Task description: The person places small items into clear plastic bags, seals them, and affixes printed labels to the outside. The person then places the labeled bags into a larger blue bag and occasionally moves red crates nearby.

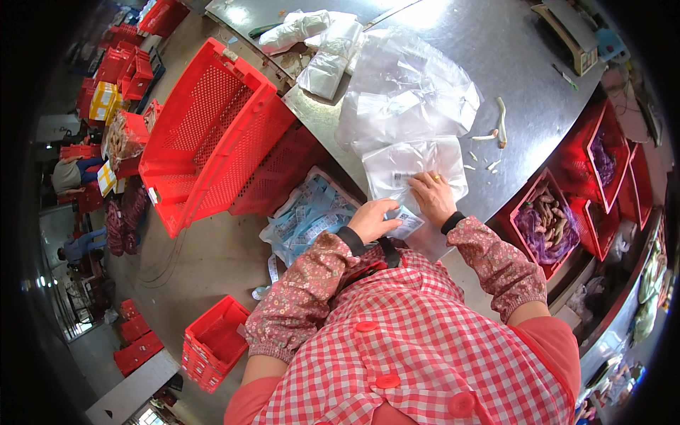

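A stack of clear plastic bags (382,170) lies at the near edge of the metal table, with a small printed label showing through it. My right hand (431,196) rests on the bags, fingers lying flat and slightly bent, holding nothing visible. Close to my waist, my left hand (372,221) has its thumb and fingers at the edge of a white printed label (406,225); the fingertips seem closed on it. Beyond the stack spreads a larger heap of clear bags (411,92). Below the table edge, a bin holds many blue-white label strips (312,212).
A large red perforated crate (212,134) stands left of the table. Rolled bags (329,60) lie at the back. White root scraps (501,124) and a scale (567,35) are farther right. Red crates of roots (545,219) stand right; stacked red baskets (216,340) sit lower left.
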A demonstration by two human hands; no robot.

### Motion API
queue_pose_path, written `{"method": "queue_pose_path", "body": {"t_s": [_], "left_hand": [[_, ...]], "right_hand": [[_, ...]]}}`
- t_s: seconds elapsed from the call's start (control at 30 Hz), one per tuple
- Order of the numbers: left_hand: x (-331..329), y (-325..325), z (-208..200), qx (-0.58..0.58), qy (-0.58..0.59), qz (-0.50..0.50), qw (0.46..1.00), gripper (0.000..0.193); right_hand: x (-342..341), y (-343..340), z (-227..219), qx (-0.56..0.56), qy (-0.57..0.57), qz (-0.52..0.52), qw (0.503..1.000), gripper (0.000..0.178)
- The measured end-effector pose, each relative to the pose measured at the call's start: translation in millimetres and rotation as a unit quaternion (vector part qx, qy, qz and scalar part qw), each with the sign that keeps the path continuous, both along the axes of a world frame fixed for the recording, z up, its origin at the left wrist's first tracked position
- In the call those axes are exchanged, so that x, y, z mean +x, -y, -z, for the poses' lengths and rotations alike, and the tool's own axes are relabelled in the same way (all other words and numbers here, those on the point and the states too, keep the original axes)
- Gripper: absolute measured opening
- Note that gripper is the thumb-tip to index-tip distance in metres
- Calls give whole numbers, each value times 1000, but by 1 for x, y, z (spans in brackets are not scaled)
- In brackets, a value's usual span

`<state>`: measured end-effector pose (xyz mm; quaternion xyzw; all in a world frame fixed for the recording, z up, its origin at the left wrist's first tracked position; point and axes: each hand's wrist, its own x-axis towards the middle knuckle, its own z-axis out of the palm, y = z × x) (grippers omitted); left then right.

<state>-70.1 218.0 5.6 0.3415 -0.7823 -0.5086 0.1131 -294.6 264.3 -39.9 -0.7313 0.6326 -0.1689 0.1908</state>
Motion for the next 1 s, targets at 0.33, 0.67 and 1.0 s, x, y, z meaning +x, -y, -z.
{"method": "queue_pose_path", "body": {"t_s": [0.33, 0.67, 1.0], "left_hand": [[-23, 58, 71, 165, 64, -185, 967, 23], [-12, 47, 59, 15, 75, -225, 971, 34], [-18, 26, 31, -20, 177, -82, 981, 46]], "right_hand": [[-37, 73, -107, -334, 51, 177, 924, 24], [16, -14, 2, -37, 11, -94, 995, 52], [15, -11, -4, -30, -24, -103, 994, 56]]}}
